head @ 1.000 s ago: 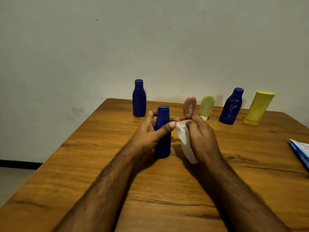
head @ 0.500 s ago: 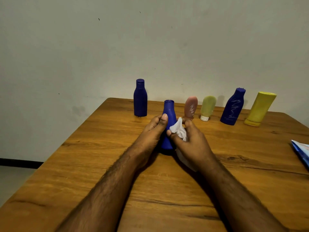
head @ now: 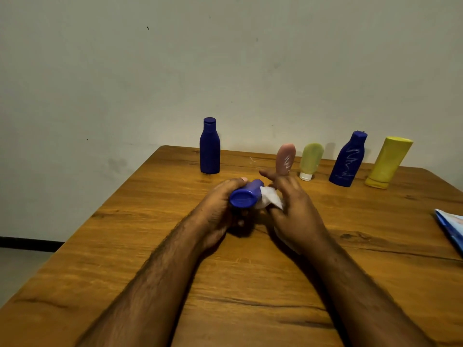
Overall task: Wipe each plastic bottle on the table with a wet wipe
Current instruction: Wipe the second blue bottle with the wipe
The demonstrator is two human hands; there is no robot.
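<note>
My left hand [head: 220, 209] grips a small blue bottle [head: 244, 196], tipped over so its flat base faces me, above the wooden table [head: 150, 246]. My right hand [head: 293, 209] presses a white wet wipe [head: 269, 199] against the bottle's right side. Along the far edge stand a dark blue bottle [head: 210, 149], a pink tube [head: 285, 159], a pale green tube [head: 310, 159], a blue bottle with white scribbles [head: 348, 160] and a yellow bottle [head: 387, 162].
A blue and white packet [head: 451, 229] lies at the table's right edge. A plain wall stands behind the table. The table's left edge drops to the floor [head: 17, 266].
The blue bottle stood upright on the table; my left hand has lifted and tipped it so its base faces me. My right hand keeps the wipe on it.
</note>
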